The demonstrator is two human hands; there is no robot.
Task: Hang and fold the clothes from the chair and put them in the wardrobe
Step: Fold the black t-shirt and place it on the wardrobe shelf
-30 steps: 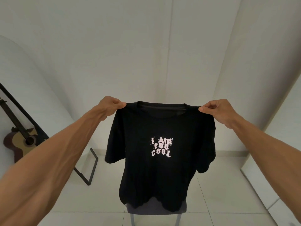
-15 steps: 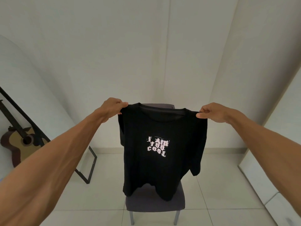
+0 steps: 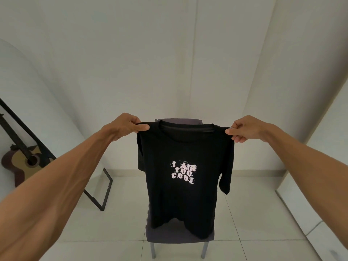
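A black T-shirt with white lettering on its chest hangs spread out in front of me. My left hand pinches its left shoulder and my right hand pinches its right shoulder, both arms stretched forward. Behind the shirt stands a grey-purple chair; its backrest top shows above the collar and its seat shows under the hem. The shirt hides most of the chair. No wardrobe is in view.
A guitar leans against the left wall beside a black-framed mirror standing on the tiled floor. White walls close the room ahead. A white cabinet edge runs along the right.
The shirt has dropped lower and moved away from me toward the chair. The chair's backrest and more of its seat have come into view. Both hands keep their pinch on the shoulders.
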